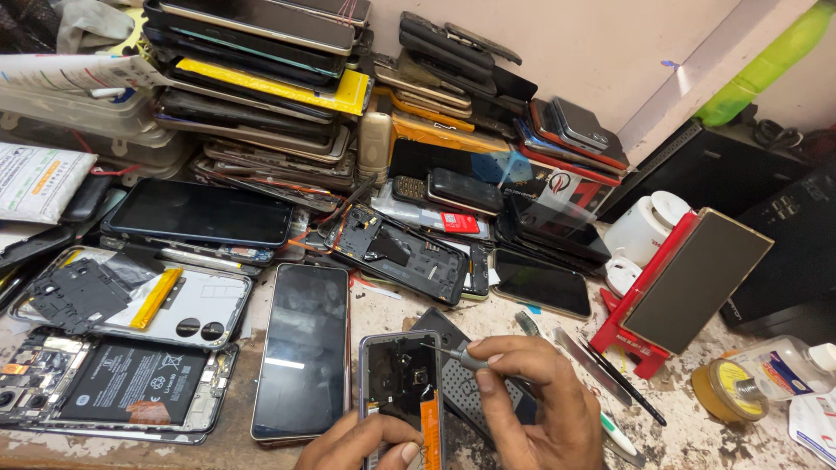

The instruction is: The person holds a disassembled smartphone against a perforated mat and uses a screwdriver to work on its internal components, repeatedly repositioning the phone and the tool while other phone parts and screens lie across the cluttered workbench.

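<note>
My left hand (361,444) grips the lower edge of an opened phone (399,383) with its back off, dark inner parts and an orange strip showing. My right hand (531,400) holds a small grey-handled screwdriver (466,355), its tip resting on the phone's upper inside. Under the phone lies a dark perforated pad (457,392).
A black-screened phone (303,348) lies left of my hands. Opened phones with a battery (131,383) and back cover (165,305) sit far left. Stacks of phones (261,78) fill the back. A red stand holding a tablet (688,283), tweezers (601,370), a bottle (784,365) lie right.
</note>
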### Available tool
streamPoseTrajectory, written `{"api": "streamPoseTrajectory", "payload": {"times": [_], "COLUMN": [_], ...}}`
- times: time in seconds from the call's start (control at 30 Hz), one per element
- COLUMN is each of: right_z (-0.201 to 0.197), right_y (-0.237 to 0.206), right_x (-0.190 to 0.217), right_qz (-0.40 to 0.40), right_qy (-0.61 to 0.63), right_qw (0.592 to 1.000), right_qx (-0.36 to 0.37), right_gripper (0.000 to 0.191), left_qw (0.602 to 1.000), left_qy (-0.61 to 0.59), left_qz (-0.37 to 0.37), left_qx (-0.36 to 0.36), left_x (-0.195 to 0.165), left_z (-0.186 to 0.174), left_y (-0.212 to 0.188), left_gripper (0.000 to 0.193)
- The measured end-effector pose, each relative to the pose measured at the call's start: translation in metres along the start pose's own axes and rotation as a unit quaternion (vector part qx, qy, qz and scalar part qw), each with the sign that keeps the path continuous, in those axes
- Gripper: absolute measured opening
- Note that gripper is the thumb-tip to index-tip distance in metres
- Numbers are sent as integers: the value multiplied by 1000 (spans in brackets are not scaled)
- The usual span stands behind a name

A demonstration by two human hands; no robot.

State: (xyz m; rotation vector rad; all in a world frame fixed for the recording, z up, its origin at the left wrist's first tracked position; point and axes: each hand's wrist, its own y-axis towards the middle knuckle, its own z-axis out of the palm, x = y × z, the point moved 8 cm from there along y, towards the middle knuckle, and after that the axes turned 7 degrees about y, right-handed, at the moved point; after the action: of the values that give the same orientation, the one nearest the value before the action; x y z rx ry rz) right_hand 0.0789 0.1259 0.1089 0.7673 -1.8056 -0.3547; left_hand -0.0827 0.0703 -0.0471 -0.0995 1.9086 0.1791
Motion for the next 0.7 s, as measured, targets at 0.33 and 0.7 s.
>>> {"api": "streamPoseTrajectory", "payload": {"times": [0.33, 0.7], "right_z": [4, 15], "right_y": [18, 46], "right_x": [17, 60], "right_qz": [-89, -123], "right_qy": [-170, -185], "right_qw": [970, 928], "right_qx": [149, 300], "right_gripper": [23, 35], "left_qw": [1000, 999], "left_qy": [24, 16], "left_qz": [15, 41], "left_qx": [9, -20], "left_x": [2, -7], "left_z": [4, 0], "left_y": [-2, -4], "left_gripper": [11, 9]}}
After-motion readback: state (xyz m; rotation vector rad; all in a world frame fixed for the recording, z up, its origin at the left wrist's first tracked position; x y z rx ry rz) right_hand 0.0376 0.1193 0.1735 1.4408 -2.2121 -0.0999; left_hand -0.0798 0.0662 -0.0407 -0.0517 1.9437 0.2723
